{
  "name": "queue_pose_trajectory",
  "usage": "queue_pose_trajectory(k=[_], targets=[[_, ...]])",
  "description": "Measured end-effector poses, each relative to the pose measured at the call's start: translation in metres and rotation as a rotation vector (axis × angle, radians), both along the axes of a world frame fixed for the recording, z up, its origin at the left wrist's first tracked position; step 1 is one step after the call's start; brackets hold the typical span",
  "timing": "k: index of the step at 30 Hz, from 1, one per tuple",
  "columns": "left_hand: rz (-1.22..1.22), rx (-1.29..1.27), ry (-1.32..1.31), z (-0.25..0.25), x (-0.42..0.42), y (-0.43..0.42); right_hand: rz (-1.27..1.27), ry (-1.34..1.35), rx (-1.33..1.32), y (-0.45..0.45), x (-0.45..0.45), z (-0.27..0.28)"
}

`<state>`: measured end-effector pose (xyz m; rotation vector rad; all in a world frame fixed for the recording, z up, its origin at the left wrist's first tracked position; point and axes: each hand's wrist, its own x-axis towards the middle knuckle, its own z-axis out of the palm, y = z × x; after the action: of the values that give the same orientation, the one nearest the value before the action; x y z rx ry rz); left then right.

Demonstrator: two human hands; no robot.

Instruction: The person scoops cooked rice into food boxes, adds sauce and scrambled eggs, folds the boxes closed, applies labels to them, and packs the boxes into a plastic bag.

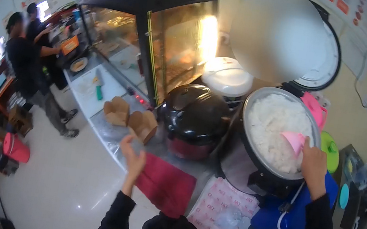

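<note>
My right hand (314,165) is closed around a pink rice scoop (294,141), its blade resting in the white rice (274,123) that fills a large open rice cooker (246,157). Over the counter's front edge, my left hand (133,157) is raised with its fingers apart, just below two open brown cardboard food boxes (143,125) (116,110). A greyish patch shows between its fingers, and I cannot make it out. Beneath and beside that hand lies a dark red cloth (166,183).
A closed black rice cooker (192,116) stands between boxes and rice. Behind it are a white-lidded cooker (228,76) and a lit glass display case (177,42). Pink printed paper (221,210) and a blue cooler box (272,218) are nearby. Two people (30,58) stand at far left.
</note>
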<state>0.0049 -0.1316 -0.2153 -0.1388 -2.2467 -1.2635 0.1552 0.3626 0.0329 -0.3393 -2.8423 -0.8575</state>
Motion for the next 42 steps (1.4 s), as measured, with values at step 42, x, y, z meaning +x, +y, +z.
queue_pose_trajectory(k=[42], targets=[[-0.453,0.411,-0.322,0.061,0.078,0.053,-0.105,-0.225,-0.438,-0.016,0.016,0.062]])
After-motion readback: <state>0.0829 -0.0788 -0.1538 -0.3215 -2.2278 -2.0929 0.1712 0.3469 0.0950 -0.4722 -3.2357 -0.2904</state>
